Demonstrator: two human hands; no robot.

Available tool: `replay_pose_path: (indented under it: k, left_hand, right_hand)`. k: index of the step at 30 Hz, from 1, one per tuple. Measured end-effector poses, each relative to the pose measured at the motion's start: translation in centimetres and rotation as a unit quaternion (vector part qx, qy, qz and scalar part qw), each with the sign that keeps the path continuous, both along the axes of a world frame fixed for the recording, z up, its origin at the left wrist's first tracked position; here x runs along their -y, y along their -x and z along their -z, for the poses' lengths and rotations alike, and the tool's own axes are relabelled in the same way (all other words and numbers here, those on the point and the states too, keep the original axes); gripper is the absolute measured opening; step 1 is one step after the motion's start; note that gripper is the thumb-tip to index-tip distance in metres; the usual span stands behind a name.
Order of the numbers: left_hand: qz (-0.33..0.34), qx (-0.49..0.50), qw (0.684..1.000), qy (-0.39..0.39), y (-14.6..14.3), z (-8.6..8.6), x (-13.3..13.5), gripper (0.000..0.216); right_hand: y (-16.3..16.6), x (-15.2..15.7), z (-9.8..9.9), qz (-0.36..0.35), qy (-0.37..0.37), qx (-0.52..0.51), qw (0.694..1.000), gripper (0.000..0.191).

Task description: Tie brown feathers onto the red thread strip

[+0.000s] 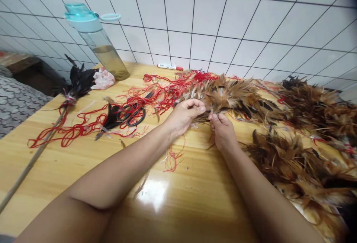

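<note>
My left hand (185,118) is closed in a pinch at the near edge of a pile of brown feathers (223,94). What its fingertips hold is too small to make out. Just to the right, my right hand (223,129) has its thumb and fingers pressed together on brown feathers at the same edge. The two sets of fingertips almost meet. Behind and left of my hands lies a tangle of red string (167,94). Black-handled scissors (136,115) lie partly under the string, beside a dark feather tuft (112,116).
A stick with black feathers (79,81) tied at its top lies on the left. Behind it stand a crumpled pinkish wad (103,79) and a water bottle (103,45). A red marker (170,67) rests by the tiled wall. More brown feather bundles (295,161) cover the right side.
</note>
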State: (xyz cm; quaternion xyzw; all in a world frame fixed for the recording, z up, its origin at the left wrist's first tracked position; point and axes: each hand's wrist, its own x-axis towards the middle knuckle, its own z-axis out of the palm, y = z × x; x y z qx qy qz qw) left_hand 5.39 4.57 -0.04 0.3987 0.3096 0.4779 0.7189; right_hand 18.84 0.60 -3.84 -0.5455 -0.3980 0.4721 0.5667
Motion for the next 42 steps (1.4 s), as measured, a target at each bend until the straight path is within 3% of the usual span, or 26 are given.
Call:
replay_pose_path:
  k: [4, 9, 22, 30, 42]
  left_hand:
    - [-0.005, 0.027, 0.999, 0.021, 0.02, 0.05, -0.17, 0.025]
    - [-0.004, 0.005, 1.000, 0.012, 0.03, 0.23, -0.13, 0.024]
    - [0.004, 0.009, 1.000, 0.006, -0.28, 0.25, 0.00, 0.027]
    - [-0.006, -0.102, 0.992, -0.079, -0.40, 0.22, 0.48, 0.020]
    - [-0.019, -0.141, 0.986, -0.085, -0.47, 0.55, 0.56, 0.019]
  right_hand:
    - [-0.01, -0.15, 0.07, 0.021, -0.023, -0.023, 0.999, 0.033]
    - [-0.05, -0.21, -0.17, -0.004, 0.002, -0.040, 0.999, 0.033]
    - [0.05, -0.03, -0.58, 0.012, 0.018, -0.033, 0.999, 0.035]
    - [0.20, -0.06, -0.50, -0.006, 0.003, 0.016, 1.000, 0.029]
    - [0.26, 0.03, -0.45, -0.012, -0.002, 0.030, 0.999, 0.036]
